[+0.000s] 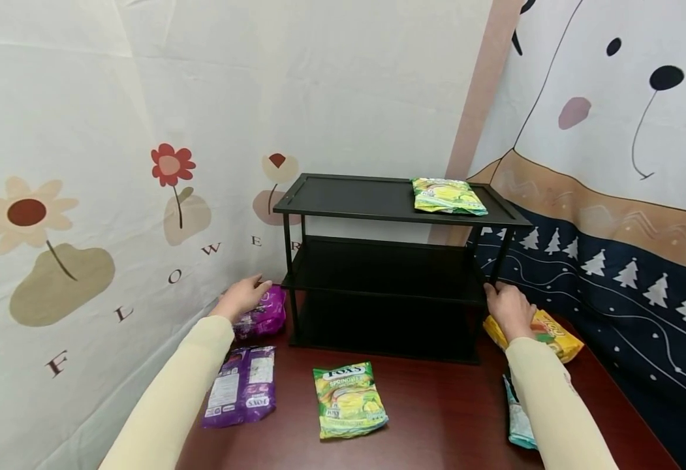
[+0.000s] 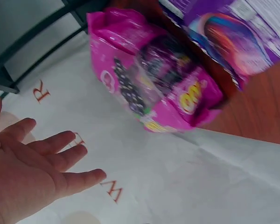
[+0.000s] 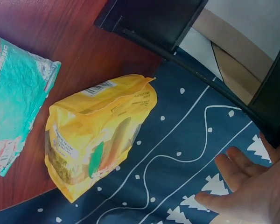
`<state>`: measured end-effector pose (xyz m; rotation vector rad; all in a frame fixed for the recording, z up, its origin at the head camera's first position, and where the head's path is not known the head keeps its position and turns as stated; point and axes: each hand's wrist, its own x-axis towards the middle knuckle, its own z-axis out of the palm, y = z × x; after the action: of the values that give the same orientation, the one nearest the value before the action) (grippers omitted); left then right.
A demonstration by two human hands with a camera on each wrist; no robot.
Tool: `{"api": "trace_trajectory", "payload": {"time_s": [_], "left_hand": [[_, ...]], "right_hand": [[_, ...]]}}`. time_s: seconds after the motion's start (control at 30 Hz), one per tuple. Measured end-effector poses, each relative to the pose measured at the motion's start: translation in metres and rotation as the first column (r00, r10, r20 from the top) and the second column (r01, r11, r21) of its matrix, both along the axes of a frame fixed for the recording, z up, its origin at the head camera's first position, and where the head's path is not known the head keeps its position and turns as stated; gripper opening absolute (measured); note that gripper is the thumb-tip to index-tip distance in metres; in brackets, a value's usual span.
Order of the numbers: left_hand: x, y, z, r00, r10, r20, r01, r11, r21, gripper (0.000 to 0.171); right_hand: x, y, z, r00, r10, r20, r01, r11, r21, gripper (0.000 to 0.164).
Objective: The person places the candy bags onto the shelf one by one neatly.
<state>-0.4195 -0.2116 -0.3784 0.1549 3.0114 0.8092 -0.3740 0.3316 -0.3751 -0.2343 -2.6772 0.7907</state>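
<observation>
A black three-tier shelf rack (image 1: pixel 372 277) stands on the table against the wall. My left hand (image 1: pixel 244 298) is stretched out beside its left side with fingers extended, holding nothing. Below and behind that hand is a purple-pink candy bag (image 2: pixel 144 70). At the rack's right side, my right hand (image 1: pixel 508 305) has its fingertips right at the corner of the middle shelf (image 3: pixel 275 135), other fingers loosely extended. Close under this hand sits a yellow candy bag (image 3: pixel 102 130), partly hidden by it in the head view. A green Fox's candy bag (image 1: pixel 448 196) lies on the top shelf.
Another green Fox's bag (image 1: pixel 350 400) lies on the table in front of the rack. To its left is a purple Fox's bag (image 1: pixel 241 386); a teal packet (image 1: pixel 519 418) lies partly under my right sleeve. Printed cloths hang at the left, back and right.
</observation>
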Motion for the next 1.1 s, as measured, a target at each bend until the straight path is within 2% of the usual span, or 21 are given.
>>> {"api": "trace_trajectory", "payload": {"time_s": [0.2, 0.37, 0.63, 0.9, 1.1], "left_hand": [[0.008, -0.021, -0.011, 1.000, -0.023, -0.010, 0.023, 1.000, 0.001, 0.070], [0.015, -0.037, -0.017, 1.000, 0.012, 0.027, -0.010, 0.999, -0.047, 0.071], [0.033, -0.057, -0.027, 0.995, 0.077, 0.061, -0.073, 0.996, -0.058, 0.067], [0.051, -0.070, -0.047, 0.996, 0.065, 0.060, -0.061, 0.996, -0.070, 0.062], [0.059, -0.075, -0.063, 0.994, 0.066, 0.086, -0.059, 0.994, -0.088, 0.072]], "right_hand": [[0.000, 0.001, 0.001, 1.000, -0.006, 0.000, 0.006, 1.000, -0.003, 0.045], [0.000, -0.001, 0.002, 1.000, -0.009, 0.020, 0.009, 1.000, -0.006, 0.049], [0.000, -0.002, 0.001, 0.999, -0.008, 0.036, 0.009, 1.000, -0.006, 0.049], [-0.001, -0.002, -0.002, 1.000, -0.013, -0.002, 0.013, 1.000, -0.002, 0.044], [0.001, -0.003, -0.001, 1.000, -0.014, 0.014, 0.014, 1.000, -0.011, 0.047]]}}
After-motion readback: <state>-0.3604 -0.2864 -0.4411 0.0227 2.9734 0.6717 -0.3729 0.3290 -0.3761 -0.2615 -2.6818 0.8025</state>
